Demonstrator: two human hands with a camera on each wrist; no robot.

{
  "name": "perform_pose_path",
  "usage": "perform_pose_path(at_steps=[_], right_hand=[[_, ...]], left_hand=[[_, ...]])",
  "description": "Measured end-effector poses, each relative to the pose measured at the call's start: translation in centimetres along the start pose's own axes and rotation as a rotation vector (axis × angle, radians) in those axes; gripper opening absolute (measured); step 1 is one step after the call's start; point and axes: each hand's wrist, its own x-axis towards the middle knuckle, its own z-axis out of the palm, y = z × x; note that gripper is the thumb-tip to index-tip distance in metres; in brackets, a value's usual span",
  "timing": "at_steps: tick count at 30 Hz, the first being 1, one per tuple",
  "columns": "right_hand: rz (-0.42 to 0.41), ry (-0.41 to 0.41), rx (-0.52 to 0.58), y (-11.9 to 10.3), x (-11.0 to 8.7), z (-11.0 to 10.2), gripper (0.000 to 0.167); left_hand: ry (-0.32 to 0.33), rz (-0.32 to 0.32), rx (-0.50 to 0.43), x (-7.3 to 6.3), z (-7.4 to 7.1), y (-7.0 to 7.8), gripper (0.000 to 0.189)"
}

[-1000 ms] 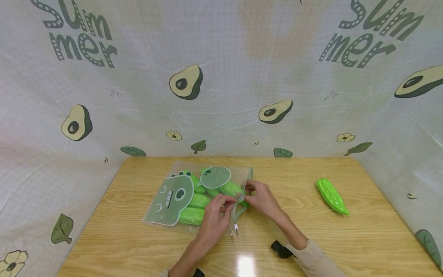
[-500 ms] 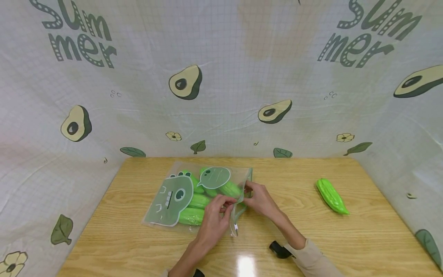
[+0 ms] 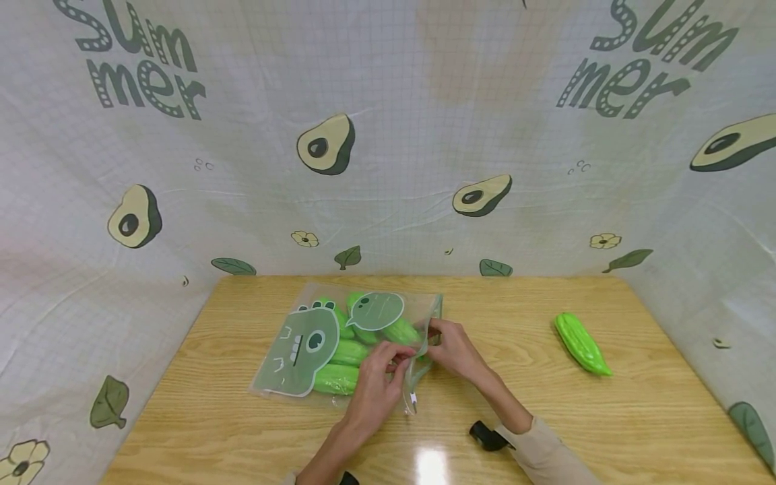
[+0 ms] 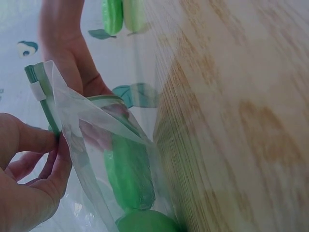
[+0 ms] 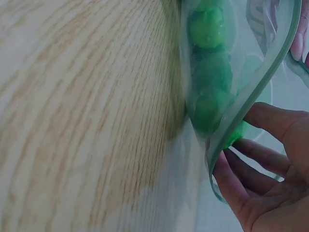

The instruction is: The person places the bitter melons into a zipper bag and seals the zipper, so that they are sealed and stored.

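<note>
Closest: tan sleeve (image 3: 545, 448) on R arm, w/ blk gadget (image 3: 485, 436) at that wrist. Next, white slider (image 3: 413, 398) on near corner of clear zip bag (image 3: 418, 304), which lies on wood table (image 3: 606, 424), mouth to the R. L hand (image 3: 376, 384) pinches the mouth's edge, thumb & fingertips clamped on it. R hand (image 3: 456, 347), a bit farther, is at the open mouth; thumb & fingers apart w/ a green end btwn them in R wrist view, can't tell if gripped or just touched. Several bagged veg (image 3: 336, 379), green & ridged, show thru film around monster print (image 3: 281, 370). Loose veg (image 3: 578, 340), same kind, lies on table well apart to the R, pointed tip toward near R. Beyond table's far edge: pale cloth bkgd (image 3: 388, 81) w/ avocado prints (image 3: 336, 138) & "summer" lettering (image 3: 622, 89).
</note>
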Motion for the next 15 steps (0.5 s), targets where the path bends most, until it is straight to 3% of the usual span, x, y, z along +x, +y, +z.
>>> perform_pose_path(at_steps=[15], right_hand=[[0.032,-0.033,0.038,-0.09,0.50,0.14,0.030]], left_hand=[[0.005,-0.001,0.007,0.08,-0.11,-0.06,0.017]])
